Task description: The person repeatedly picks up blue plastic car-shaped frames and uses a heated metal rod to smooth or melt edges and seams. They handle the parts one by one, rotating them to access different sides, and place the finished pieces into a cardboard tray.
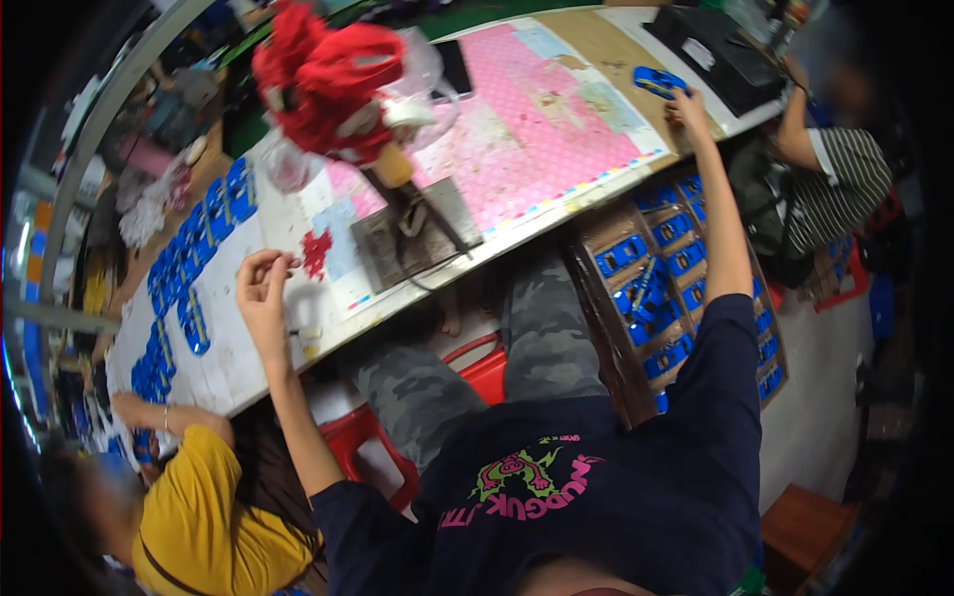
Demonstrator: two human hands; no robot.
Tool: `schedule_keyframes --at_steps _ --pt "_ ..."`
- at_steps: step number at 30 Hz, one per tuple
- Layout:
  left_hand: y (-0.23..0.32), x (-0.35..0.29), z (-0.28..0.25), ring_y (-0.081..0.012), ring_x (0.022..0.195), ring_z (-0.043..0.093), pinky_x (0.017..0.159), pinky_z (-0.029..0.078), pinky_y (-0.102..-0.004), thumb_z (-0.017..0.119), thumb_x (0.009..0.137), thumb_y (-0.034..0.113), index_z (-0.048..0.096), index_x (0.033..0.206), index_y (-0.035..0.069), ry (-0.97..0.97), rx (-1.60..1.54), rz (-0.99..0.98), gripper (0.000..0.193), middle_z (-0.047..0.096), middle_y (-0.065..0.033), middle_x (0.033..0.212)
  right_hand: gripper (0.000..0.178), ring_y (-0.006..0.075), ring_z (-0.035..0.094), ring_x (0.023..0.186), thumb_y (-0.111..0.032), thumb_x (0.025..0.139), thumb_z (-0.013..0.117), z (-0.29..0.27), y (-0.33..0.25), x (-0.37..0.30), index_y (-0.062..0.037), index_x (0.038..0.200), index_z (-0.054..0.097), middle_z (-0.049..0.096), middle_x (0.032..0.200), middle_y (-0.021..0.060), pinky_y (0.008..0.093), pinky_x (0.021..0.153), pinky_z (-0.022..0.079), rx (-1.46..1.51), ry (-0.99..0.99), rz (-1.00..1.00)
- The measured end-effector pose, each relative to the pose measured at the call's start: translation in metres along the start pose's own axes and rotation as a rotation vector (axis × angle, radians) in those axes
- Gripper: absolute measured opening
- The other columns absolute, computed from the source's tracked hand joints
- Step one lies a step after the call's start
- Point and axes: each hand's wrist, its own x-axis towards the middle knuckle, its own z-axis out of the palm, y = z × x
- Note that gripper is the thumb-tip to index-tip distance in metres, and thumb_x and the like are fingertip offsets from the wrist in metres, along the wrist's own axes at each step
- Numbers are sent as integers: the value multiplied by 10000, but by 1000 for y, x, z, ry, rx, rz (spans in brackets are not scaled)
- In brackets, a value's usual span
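At the far right of the table, my right hand (686, 111) grips the near end of a blue toy car (656, 81) with yellow markings. My left hand (263, 283) is raised over the left part of the table, thumb and fingertips pinched together. Whatever is between those fingertips is too small to make out. Just right of them lies a loose pile of tiny red pieces (316, 252). Between my hands stands a bench tool wrapped in red cloth (328, 84), on a metal base plate (373, 248).
Blue pieces stand in rows (204, 223) along the table's left side. A tray (621, 382) of similar blue cars sits by my right leg. One person in yellow (199, 497) is at left, another in stripes (845, 179) at right. A black case (715, 60) lies far right.
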Motion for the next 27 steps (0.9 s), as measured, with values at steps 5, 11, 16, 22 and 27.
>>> schedule_keyframes --at_steps 5,11,16,22,27 --pt "37 -34 17 -152 805 569 763 434 -255 496 788 -55 486 890 -12 -46 -127 105 111 584 -117 864 296 126 528 459 -286 783 542 -17 21 27 -17 894 489 530 637 57 215 368 410 34 53 37" --pt "55 -60 22 -203 772 580 699 469 -282 546 714 -103 510 832 -6 -50 -138 386 157 571 -140 819 340 175 565 491 -257 759 581 -16 28 21 22 889 438 573 686 134 248 413 451 145 11 -71" --pt "60 -65 28 -202 706 586 628 466 -268 592 664 -93 537 787 7 -83 -93 580 167 572 -132 792 352 238 598 596 -288 785 561 -18 18 -12 33 862 438 579 745 179 301 536 508 388 -5 -86" --pt "70 -67 36 -211 644 574 578 468 -282 586 736 -17 481 794 27 -141 46 768 127 549 -114 762 403 319 552 849 -350 841 421 -12 -13 -95 34 956 458 546 897 225 399 771 456 827 -164 -87" --pt "71 -70 44 -206 647 583 565 474 -267 597 736 -1 479 775 35 -116 -8 779 129 560 -113 772 403 302 530 835 -371 853 357 -11 -27 -164 -4 982 460 516 954 212 365 780 429 943 -300 0"
